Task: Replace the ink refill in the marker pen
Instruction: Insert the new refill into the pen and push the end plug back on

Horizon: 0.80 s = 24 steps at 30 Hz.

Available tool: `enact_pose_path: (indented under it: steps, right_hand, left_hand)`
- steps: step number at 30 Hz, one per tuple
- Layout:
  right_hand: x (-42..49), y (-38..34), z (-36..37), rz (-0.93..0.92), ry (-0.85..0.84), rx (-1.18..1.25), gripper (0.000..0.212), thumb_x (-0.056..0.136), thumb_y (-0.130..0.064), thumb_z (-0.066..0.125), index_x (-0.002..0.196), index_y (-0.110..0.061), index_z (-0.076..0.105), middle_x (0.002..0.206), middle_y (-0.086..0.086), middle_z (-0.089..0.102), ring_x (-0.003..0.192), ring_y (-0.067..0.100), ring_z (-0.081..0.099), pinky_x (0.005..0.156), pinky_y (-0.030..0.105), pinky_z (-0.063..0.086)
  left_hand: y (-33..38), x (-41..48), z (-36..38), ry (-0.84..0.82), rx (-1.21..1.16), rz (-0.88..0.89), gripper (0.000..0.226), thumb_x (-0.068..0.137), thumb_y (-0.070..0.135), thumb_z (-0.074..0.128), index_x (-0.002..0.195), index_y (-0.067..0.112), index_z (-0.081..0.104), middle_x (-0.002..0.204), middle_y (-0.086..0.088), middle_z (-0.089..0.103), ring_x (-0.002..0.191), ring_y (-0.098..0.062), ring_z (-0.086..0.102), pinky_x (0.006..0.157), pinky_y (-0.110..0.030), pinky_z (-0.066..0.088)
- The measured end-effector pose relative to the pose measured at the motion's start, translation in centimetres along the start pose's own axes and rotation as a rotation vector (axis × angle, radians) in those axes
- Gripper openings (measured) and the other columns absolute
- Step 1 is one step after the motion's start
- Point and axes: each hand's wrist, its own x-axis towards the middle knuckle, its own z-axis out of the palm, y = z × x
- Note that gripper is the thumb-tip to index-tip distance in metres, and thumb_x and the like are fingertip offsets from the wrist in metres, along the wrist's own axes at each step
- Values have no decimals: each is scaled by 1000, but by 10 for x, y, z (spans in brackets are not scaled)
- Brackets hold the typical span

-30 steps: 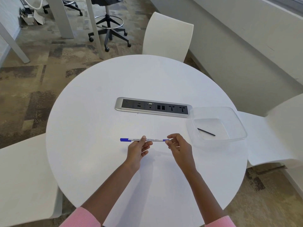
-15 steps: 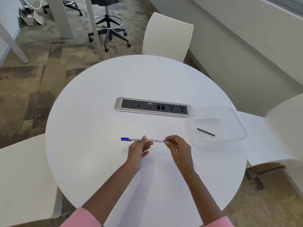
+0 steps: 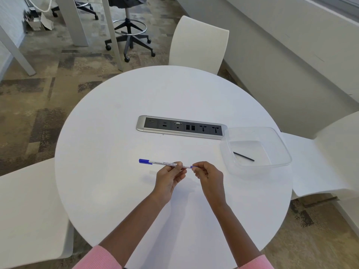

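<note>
Since a moment ago the left hand [image 3: 169, 177] has slid along toward the blue end plug, so both hands are bunched closer together now and more of the pen sticks out on the capped side. Nearest the camera you get pink sleeves [image 3: 98, 258] and two forearms reaching over the round white table [image 3: 116, 191]. Left fingers are pinched closed round the white barrel of the marker pen [image 3: 161, 163] near its back end, while the right hand [image 3: 208, 176] has its thumb and fingertips nipped shut on the little blue end piece — pen is held level just above the tabletop, blue cap pointing left. Further out on the right sits a clear plastic tub [image 3: 281, 150] with one thin black refill [image 3: 243, 156] lying loose on its floor, well apart from the hands. Behind the pen there's a silver socket strip [image 3: 181, 127] set into the table, then a white chair [image 3: 198, 43] and a black office stool [image 3: 129, 33] on patchy carpet
</note>
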Motion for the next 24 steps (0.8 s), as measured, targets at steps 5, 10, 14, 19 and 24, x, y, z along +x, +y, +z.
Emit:
enact_pose_path:
  steps: [5, 10, 14, 19, 24]
  right_hand:
    - [1, 0, 1, 19, -29, -15, 13, 84, -6, 57, 80, -17, 62, 77, 0, 64, 64, 4, 55, 61, 9, 44]
    - [-4, 1, 2, 0, -3, -11, 14, 83, -2, 58, 90, -12, 63, 87, -1, 65, 80, 10, 60, 67, 4, 43]
    - [-5, 0, 2, 11, 5, 0, 19, 83, 1, 55, 81, -16, 63, 81, 2, 64, 73, 12, 57, 63, 8, 43]
    - [-4, -2, 0, 3, 27, -9, 15, 84, -1, 53, 83, -9, 65, 76, 2, 63, 68, 11, 56, 63, 12, 43]
    - [-3, -5, -3, 15, 0, 2, 14, 86, -4, 53, 80, -12, 62, 73, 4, 61, 66, 15, 54, 64, 17, 44]
  left_hand:
    - [0, -3, 0, 5, -23, 30, 9, 90, 5, 54, 84, 5, 61, 83, -11, 63, 56, -8, 68, 57, -15, 56]
    - [1, -6, 2, 11, -50, 45, 9, 90, 4, 53, 86, 3, 61, 85, -13, 65, 60, -11, 70, 60, -17, 57]
    - [1, -9, 4, -15, -62, 72, 10, 91, 2, 52, 84, 2, 60, 85, -14, 66, 62, -11, 71, 63, -17, 58]
    - [0, -11, 11, -38, -57, 125, 10, 90, 0, 52, 83, 3, 59, 81, -11, 68, 65, -11, 70, 65, -17, 57]
    - [1, -12, 13, -44, -63, 139, 11, 90, -1, 52, 83, 4, 58, 72, -6, 71, 64, -11, 70, 66, -18, 58]
